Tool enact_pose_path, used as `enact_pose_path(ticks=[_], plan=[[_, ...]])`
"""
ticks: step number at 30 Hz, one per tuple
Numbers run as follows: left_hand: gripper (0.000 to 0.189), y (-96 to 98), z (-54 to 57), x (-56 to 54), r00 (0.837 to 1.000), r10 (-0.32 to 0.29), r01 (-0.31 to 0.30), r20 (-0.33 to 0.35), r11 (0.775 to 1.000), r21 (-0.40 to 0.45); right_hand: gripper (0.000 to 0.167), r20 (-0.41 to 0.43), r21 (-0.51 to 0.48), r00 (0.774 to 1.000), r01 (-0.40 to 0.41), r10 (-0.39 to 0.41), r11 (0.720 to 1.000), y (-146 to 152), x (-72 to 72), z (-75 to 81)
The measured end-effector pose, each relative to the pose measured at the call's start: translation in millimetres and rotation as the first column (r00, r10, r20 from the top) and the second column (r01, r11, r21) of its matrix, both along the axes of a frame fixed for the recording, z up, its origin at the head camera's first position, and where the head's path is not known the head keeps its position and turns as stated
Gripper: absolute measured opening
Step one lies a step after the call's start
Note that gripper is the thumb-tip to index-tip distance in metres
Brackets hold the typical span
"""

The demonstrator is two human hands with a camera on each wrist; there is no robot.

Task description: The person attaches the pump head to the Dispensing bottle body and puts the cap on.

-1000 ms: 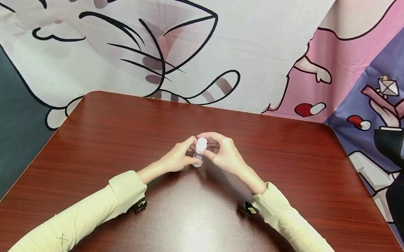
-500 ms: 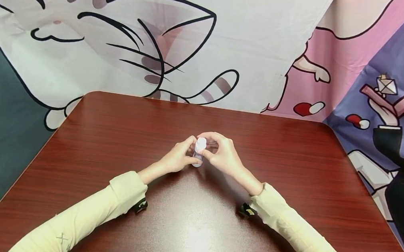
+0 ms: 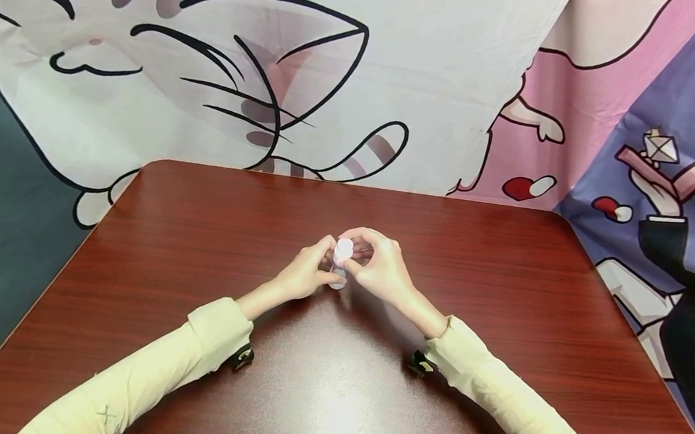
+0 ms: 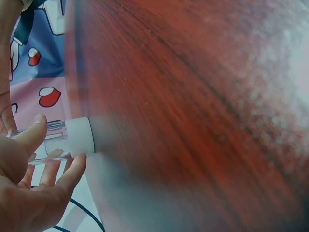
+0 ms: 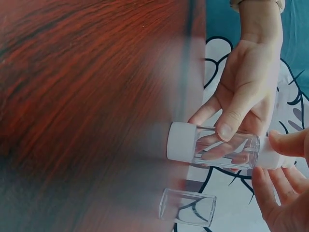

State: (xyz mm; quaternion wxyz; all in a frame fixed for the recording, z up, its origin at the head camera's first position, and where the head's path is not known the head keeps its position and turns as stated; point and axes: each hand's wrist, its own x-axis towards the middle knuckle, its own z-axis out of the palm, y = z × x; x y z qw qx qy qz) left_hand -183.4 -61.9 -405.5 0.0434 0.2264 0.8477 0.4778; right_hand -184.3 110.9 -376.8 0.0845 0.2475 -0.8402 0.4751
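A small clear bottle (image 3: 338, 271) with a white base (image 5: 182, 141) and a white top (image 3: 343, 248) stands upright between my hands. My left hand (image 3: 302, 273) grips its clear body, the thumb on the near side and fingers behind, as the right wrist view shows. My right hand (image 3: 385, 268) pinches the white top between thumb and fingers. In the left wrist view the white base (image 4: 80, 135) is close over the tabletop, with the left fingertips right at its edge. A clear empty cap-like cylinder (image 5: 188, 208) stands beside the bottle in the right wrist view.
The glossy reddish-brown wooden table (image 3: 199, 211) spreads out around both hands, with a bright glare patch near the front. Behind it hangs a printed cloth (image 3: 458, 82) with a cartoon cat. Dark wrist cameras (image 3: 241, 356) sit under both pale sleeves.
The right forearm has shifted slightly left, and the bottle appears a little further left in view. Both hands keep their grip. The head view itself has moved a little.
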Motion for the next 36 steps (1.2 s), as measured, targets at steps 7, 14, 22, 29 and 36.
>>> enact_pose_path(ticks=[7, 14, 22, 29, 36], plan=[[0.036, 1.0, -0.3, 1.8, 1.000, 0.011, -0.011, -0.004, 1.000, 0.005, 0.029, -0.016, 0.023, 0.998, 0.054, -0.053, 0.998, -2.3, 2.1, -0.4], [0.036, 1.7, 0.3, 3.2, 1.000, 0.023, -0.023, -0.005, 1.000, 0.001, 0.031, -0.022, 0.042, 0.996, 0.090, -0.089, 0.995, -3.9, 4.6, 0.6], [0.036, 2.1, 1.7, 3.6, 1.000, 0.024, -0.024, -0.011, 1.000, -0.004, 0.032, -0.016, 0.044, 0.995, 0.097, -0.096, 0.994, -4.4, 5.8, 1.9], [0.037, 1.9, 3.1, 3.8, 1.000, 0.027, -0.027, -0.004, 1.000, -0.010, 0.033, -0.014, 0.018, 0.997, 0.078, -0.078, 0.997, -4.6, 6.0, 1.2], [0.037, 0.6, 2.3, 1.6, 0.999, 0.038, -0.038, 0.018, 0.999, -0.017, 0.035, 0.031, -0.053, 0.999, 0.030, -0.028, 0.998, -3.4, 4.4, -1.1]])
